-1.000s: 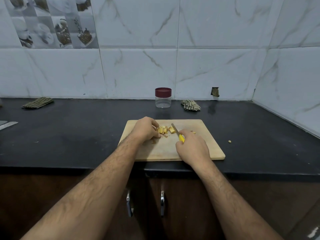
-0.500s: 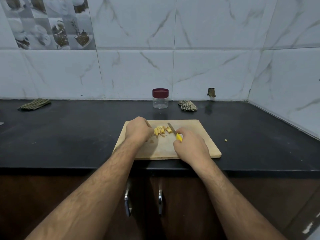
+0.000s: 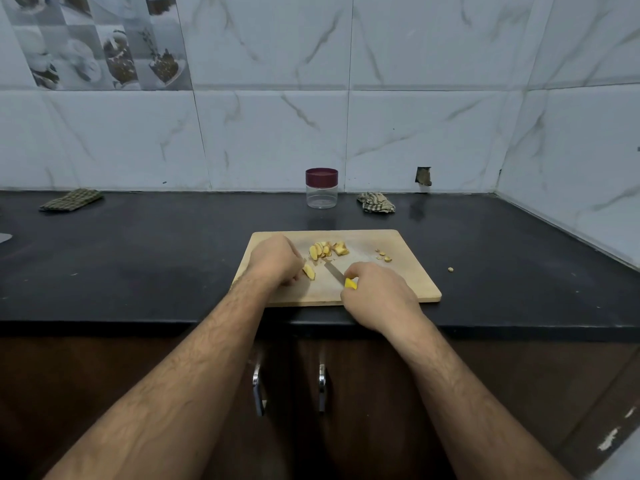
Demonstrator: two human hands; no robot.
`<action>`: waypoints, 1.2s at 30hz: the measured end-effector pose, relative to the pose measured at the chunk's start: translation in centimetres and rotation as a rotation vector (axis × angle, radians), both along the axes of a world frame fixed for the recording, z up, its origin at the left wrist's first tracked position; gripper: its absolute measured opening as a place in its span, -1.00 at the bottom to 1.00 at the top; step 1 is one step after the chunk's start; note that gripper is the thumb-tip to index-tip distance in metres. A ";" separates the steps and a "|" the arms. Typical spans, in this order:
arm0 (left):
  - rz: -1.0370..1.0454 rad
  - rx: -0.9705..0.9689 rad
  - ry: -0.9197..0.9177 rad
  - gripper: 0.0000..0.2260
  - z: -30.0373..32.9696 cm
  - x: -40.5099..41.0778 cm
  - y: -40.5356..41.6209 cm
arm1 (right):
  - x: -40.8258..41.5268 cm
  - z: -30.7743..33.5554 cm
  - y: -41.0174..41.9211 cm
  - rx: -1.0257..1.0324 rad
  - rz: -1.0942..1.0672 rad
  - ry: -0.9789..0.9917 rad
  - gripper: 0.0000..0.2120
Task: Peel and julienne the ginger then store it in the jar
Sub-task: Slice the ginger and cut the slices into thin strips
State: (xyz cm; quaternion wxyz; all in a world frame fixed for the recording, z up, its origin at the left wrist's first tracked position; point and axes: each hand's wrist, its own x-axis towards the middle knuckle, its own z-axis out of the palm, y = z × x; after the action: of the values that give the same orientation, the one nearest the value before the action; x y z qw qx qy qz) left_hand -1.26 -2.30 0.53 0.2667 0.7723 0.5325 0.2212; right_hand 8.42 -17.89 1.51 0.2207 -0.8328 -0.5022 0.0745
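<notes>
A wooden cutting board lies on the black counter. Near its far edge sits a row of ginger slices. My left hand pinches one ginger slice against the board, closer to me than the row. My right hand grips a knife by its yellow handle, the blade pointing toward the slice. A clear jar with a maroon lid stands closed at the back by the wall.
Small ginger scraps lie on the board's right part, and one bit on the counter. A crumpled checked cloth sits right of the jar, a folded cloth far left. The tiled wall corner closes the right side.
My left hand has pulled one slice out of the row toward me. My right hand and the knife have drawn back from the pile toward the near edge.
</notes>
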 end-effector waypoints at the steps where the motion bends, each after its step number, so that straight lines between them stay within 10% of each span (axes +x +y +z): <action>1: 0.001 0.002 0.011 -0.87 -0.1 -0.1 0.1 | -0.1 0.0 0.0 -0.006 0.003 0.003 -0.65; 36: -0.141 0.079 0.134 -0.81 -0.3 -0.4 -0.6 | -1.9 -1.3 2.1 0.011 0.097 -0.104 -0.53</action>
State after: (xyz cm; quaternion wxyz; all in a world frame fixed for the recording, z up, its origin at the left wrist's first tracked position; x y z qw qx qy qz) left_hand -1.69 -2.93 0.25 0.2149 0.8309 0.4841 0.1706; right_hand 6.52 -15.78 0.25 0.1947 -0.8091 -0.5531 0.0390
